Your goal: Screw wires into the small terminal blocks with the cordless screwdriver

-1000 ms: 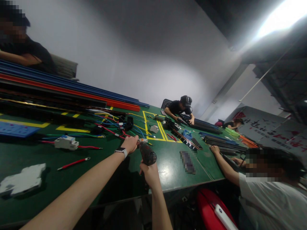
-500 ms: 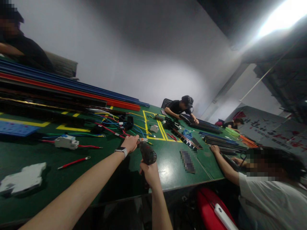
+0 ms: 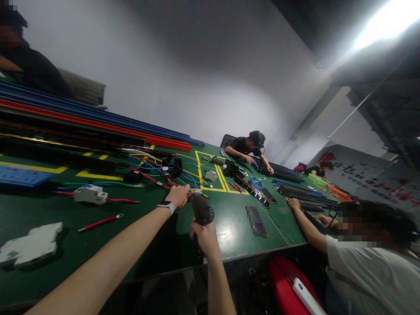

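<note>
a green tabletop (image 3: pixel 226 232) marked with yellow tape (image 3: pixel 213 190) runs from the lower left of the frame toward the right, its sheen brightest just right of centre. at lower centre the right hand (image 3: pixel 206 238) is wrapped firmly around the handle of a dark power driver (image 3: pixel 201 208), whose nose points at a small white block (image 3: pixel 196 191) near the middle of the frame. the left hand (image 3: pixel 179 197), a watch on its wrist, is closed on that block, fingers mostly hiding it. tangled wires (image 3: pixel 170 168) lie just beyond; a white breaker (image 3: pixel 90 194) and a short red cable (image 3: pixel 101 222) sit at left. blue rails (image 3: pixel 98 114) and an orange strip (image 3: pixel 169 142) stretch across the left side. behind rises a pale wall (image 3: pixel 177 87), with a glaring ceiling light (image 3: pixel 390 26) at upper right and a red seat (image 3: pixel 284 282) at lower right.
</note>
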Demonstrator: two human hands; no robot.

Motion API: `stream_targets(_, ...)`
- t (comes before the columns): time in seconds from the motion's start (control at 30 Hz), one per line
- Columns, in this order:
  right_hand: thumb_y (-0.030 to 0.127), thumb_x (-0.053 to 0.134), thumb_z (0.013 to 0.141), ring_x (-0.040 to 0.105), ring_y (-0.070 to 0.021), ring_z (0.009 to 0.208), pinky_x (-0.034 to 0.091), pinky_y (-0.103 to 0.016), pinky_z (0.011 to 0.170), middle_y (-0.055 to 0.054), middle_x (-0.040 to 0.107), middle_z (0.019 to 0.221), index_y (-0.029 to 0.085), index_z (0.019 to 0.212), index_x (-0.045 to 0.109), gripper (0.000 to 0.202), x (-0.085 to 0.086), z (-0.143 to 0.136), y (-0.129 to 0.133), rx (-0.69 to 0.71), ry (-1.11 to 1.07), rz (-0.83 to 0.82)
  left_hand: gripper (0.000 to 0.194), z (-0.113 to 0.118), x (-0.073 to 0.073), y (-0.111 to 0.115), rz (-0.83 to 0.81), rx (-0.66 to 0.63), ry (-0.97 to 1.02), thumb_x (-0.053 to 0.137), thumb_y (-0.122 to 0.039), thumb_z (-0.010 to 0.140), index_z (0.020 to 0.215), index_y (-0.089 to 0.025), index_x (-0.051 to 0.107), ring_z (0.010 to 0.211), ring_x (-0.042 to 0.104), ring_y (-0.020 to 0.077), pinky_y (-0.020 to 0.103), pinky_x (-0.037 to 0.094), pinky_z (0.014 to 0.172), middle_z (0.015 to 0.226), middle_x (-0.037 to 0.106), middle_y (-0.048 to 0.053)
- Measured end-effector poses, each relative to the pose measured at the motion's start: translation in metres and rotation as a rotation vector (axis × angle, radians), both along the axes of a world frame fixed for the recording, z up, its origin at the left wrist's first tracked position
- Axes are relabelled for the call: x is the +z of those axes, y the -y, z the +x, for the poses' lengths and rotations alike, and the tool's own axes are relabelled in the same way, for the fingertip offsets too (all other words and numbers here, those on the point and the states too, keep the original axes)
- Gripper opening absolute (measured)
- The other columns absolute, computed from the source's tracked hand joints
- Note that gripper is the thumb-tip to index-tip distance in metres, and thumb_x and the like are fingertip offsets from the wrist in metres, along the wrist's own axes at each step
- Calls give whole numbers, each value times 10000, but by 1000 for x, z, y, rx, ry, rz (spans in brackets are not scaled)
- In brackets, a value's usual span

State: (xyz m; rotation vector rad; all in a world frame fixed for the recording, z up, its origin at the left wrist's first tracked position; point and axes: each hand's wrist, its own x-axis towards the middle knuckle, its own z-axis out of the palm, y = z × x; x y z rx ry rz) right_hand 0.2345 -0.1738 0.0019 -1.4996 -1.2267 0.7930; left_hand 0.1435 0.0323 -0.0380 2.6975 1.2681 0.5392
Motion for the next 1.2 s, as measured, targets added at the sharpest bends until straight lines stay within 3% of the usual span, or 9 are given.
stream_targets(0.57,151,503,703,586,-151,533,420,-223,511,27,578,596,191,807,606,152,-4,3,-1,4,15,13,297,0,-3,-2,4,10,-10,508,-174,792,1087,-151,486,1002,612,295,407,355,880,984,666,145)
stream_targets(1.2,167,505,688,584,-157,508,432,-228,500,28,578,579,190,796,590,139,8,-5,7,-10,-6,-4,305,0,2,3,2,17,-9,503,-166,803,1107,-151,486,1023,607,296,414,351,902,982,661,157)
